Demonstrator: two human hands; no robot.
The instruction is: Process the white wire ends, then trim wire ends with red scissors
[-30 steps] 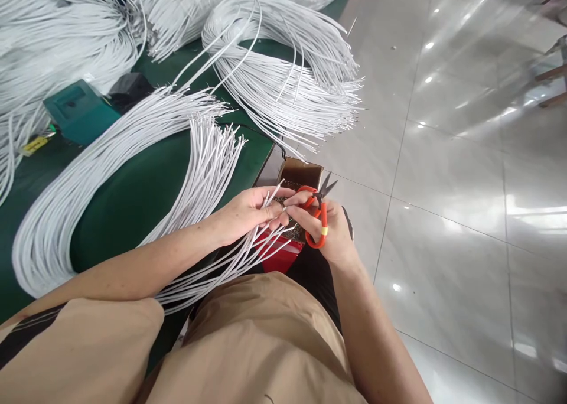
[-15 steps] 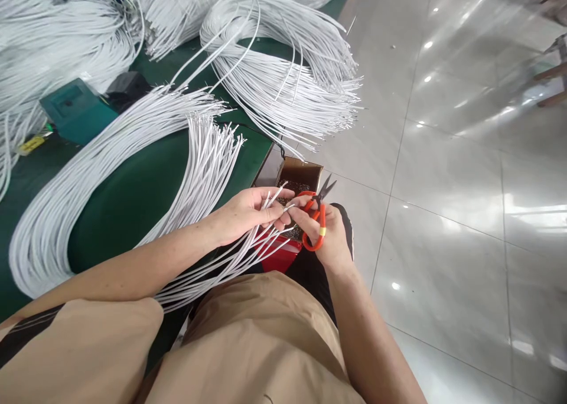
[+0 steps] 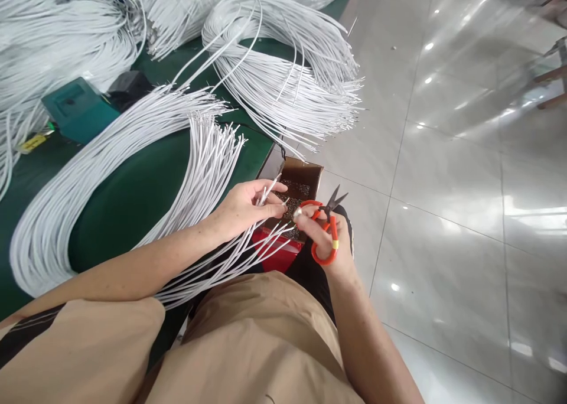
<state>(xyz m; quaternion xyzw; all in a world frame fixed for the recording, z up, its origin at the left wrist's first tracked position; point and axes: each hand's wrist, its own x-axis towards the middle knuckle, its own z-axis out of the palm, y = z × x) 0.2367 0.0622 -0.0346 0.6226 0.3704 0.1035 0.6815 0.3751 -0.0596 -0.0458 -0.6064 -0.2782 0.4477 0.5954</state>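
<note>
Head view: left hand fingers pinching a few white wire ends above cardboard box; right hand curled through orange scissors, blades slightly parted, just beside. Wire bundle on green table.

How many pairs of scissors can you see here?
1. The orange-handled scissors are in the right hand, above the open cardboard box. Others may lie hidden under the white wire bundles on the table.

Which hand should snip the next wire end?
The right hand, probably: it already holds the scissors, blades apart, beside the wire ends that the left hand pinches over the box.
</note>
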